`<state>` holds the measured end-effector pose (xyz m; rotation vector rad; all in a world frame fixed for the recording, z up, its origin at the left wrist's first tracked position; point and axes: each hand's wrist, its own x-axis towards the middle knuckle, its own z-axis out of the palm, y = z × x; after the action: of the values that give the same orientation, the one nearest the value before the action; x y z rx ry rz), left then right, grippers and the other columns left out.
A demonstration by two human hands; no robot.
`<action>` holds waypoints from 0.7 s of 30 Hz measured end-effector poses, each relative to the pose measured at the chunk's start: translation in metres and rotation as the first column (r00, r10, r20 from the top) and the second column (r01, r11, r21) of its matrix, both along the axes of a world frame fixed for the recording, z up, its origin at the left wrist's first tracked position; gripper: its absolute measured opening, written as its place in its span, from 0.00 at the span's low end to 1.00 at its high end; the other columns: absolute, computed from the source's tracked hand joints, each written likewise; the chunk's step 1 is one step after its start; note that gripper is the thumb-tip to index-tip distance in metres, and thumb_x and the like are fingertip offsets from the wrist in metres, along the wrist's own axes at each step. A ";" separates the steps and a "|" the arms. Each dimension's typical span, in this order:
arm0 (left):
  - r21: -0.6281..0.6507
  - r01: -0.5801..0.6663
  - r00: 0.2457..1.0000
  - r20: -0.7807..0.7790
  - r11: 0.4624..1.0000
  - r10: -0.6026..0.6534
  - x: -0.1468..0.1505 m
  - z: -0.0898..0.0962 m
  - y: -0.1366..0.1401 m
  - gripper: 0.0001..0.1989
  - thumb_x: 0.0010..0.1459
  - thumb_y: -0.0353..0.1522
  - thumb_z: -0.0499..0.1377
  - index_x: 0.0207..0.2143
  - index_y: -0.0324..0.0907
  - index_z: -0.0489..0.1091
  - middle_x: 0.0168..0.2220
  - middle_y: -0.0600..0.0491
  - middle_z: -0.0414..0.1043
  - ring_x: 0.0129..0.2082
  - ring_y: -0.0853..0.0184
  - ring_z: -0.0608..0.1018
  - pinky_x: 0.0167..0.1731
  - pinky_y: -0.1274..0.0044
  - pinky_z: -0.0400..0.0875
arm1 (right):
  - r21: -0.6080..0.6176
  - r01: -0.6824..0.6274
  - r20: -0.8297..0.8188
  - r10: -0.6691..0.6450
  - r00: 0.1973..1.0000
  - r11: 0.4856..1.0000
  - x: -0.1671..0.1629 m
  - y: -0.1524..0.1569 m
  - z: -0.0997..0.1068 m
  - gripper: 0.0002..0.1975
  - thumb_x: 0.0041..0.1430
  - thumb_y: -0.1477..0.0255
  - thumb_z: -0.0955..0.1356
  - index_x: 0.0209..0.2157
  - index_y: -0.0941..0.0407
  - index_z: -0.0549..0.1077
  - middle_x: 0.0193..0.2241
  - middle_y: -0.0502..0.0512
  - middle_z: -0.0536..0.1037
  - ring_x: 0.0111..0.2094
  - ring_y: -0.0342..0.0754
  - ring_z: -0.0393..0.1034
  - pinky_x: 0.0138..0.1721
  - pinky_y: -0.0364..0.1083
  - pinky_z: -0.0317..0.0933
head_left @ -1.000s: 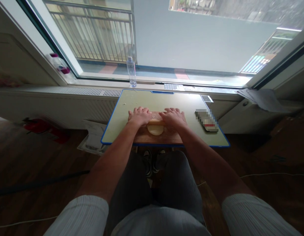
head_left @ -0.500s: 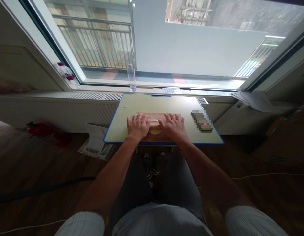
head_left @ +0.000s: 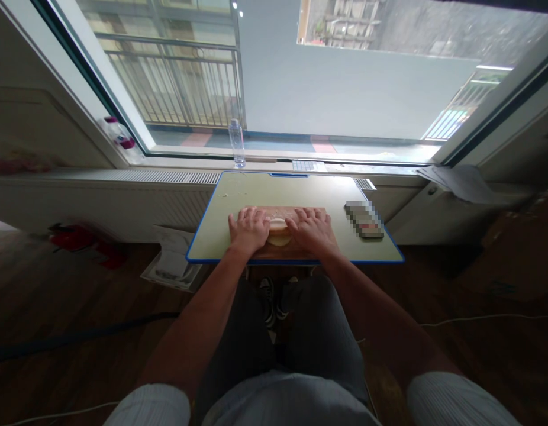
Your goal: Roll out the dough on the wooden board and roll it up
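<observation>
Closer to the body than a second earlier, the left hand (head_left: 248, 232) and right hand (head_left: 313, 232) had brought the rolling pin (head_left: 279, 230) back over the dough (head_left: 279, 241), so that less of it showed on the near side. What remained in sight was a pale, creamy-yellow piece — thin-looking, smooth, with a rounded near edge — lying on the wooden board (head_left: 285, 254) between the two hands. Its far part could not be made out under the pin.

Both palms faced down over the pin's two sides, fingers stretched forward and slightly spread rather than curled tightly round it; the pin's ends were hidden beneath them. White, floury smears marked the reddish-brown board, which sat at the near edge of a pale green folding table (head_left: 208, 234) with blue trim. Small white crumbs dotted its far left. Toward the right lay a flat, dark, pixelated object (head_left: 365, 220); a clear plastic bottle (head_left: 237, 145) stood upright on the windowsill (head_left: 258, 165).
</observation>
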<state>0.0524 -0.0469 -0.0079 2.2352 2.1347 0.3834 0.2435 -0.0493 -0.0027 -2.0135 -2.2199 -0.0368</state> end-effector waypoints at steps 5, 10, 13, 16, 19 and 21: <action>-0.118 -0.011 0.999 0.033 0.993 0.015 0.000 0.009 0.025 0.27 0.75 0.45 0.43 0.67 0.57 0.71 0.75 0.50 0.64 0.73 0.52 0.64 0.73 0.46 0.51 | -0.059 -0.076 0.024 0.078 0.997 0.995 0.001 0.019 0.011 0.30 0.78 0.50 0.55 0.68 0.47 0.72 0.68 0.62 0.73 0.68 0.64 0.63 0.68 0.63 0.54; -0.184 -0.002 1.000 0.027 0.983 0.007 -0.001 0.011 0.051 0.27 0.74 0.46 0.42 0.64 0.55 0.72 0.73 0.49 0.66 0.71 0.50 0.66 0.71 0.45 0.55 | -0.154 -0.073 -0.007 0.073 0.997 0.985 -0.001 0.042 0.018 0.32 0.77 0.49 0.55 0.68 0.50 0.72 0.68 0.64 0.73 0.67 0.63 0.65 0.67 0.61 0.56; -0.210 0.001 1.000 0.016 0.978 0.003 -0.002 0.009 0.064 0.28 0.73 0.46 0.42 0.64 0.54 0.72 0.72 0.47 0.66 0.70 0.48 0.67 0.70 0.44 0.57 | -0.180 -0.006 -0.071 -0.007 0.997 0.984 0.000 0.058 0.012 0.36 0.75 0.44 0.57 0.68 0.51 0.72 0.70 0.63 0.71 0.68 0.65 0.64 0.67 0.63 0.56; -0.230 0.000 1.000 -0.003 0.973 -0.001 -0.002 0.007 0.075 0.27 0.73 0.46 0.43 0.64 0.55 0.72 0.72 0.46 0.67 0.70 0.48 0.67 0.70 0.44 0.57 | -0.192 0.052 -0.110 -0.074 0.991 0.980 0.001 0.072 0.008 0.39 0.72 0.40 0.58 0.68 0.51 0.73 0.70 0.63 0.71 0.68 0.67 0.63 0.68 0.65 0.55; -0.228 0.003 1.000 -0.016 0.974 -0.007 -0.002 0.007 0.083 0.27 0.73 0.46 0.44 0.64 0.54 0.72 0.71 0.45 0.68 0.69 0.47 0.68 0.68 0.44 0.59 | -0.201 0.059 -0.134 -0.088 0.987 0.978 -0.001 0.081 0.008 0.39 0.71 0.41 0.59 0.68 0.52 0.73 0.70 0.64 0.71 0.69 0.67 0.62 0.69 0.66 0.54; -0.227 0.003 1.000 -0.015 0.974 -0.006 -0.001 0.009 0.087 0.27 0.73 0.46 0.44 0.64 0.53 0.72 0.70 0.44 0.68 0.69 0.46 0.68 0.68 0.44 0.60 | -0.208 0.068 -0.147 -0.100 0.984 0.976 -0.002 0.085 0.010 0.39 0.71 0.41 0.60 0.67 0.54 0.74 0.69 0.66 0.72 0.69 0.67 0.62 0.69 0.67 0.53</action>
<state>0.0511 0.0399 0.0007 2.1224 2.0616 0.1142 0.2416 0.0357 0.0073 -2.1279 -2.1149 0.3401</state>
